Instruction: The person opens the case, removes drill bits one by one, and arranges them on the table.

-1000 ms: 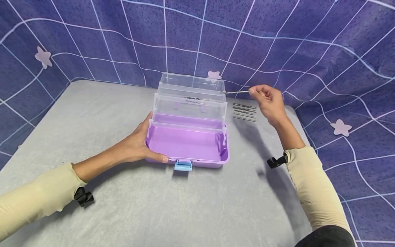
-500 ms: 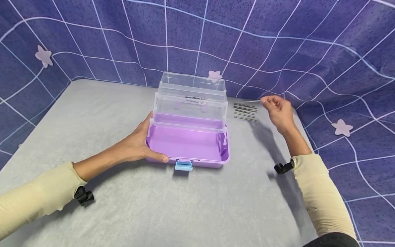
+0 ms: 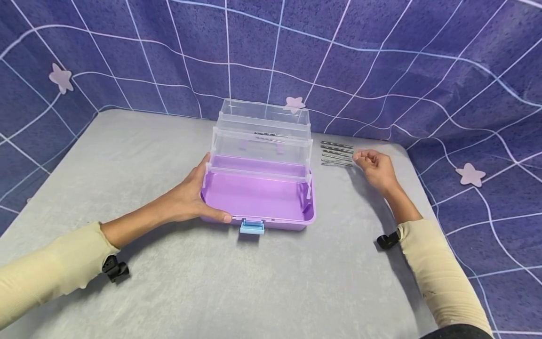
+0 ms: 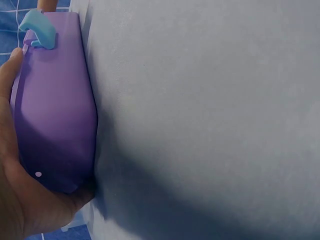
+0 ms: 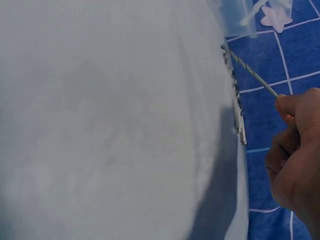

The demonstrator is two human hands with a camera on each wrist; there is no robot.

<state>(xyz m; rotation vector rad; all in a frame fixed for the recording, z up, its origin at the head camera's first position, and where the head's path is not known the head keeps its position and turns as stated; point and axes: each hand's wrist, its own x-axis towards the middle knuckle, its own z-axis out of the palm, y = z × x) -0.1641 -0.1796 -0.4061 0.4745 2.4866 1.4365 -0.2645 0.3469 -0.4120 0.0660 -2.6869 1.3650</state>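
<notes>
Between thumb and fingers, my right hand (image 3: 377, 170) pinches a thin drill bit (image 5: 254, 75) by its end. Its fluted tip slants down over the row of drill bits (image 3: 336, 150) lying on the table right of the box; whether it touches them is hard to tell. My left hand (image 3: 192, 195) holds the front left corner of a purple toolbox (image 3: 258, 197), thumb on the front rim and fingers along the left side. The toolbox is unlatched, with clear tiered trays (image 3: 260, 146) raised behind its bare purple base. Drill bits (image 3: 269, 135) lie in a tray.
A light blue latch (image 3: 251, 227) hangs from the toolbox front. The grey table (image 3: 237, 287) meets a purple gridded cloth (image 3: 271, 52) with pale stars at the back and right. Dark cameras are strapped at both wrists.
My right hand has moved from beside the upper tray to the right, then toward me and down over the row, carrying the drill bit. My left hand stays on the toolbox.
</notes>
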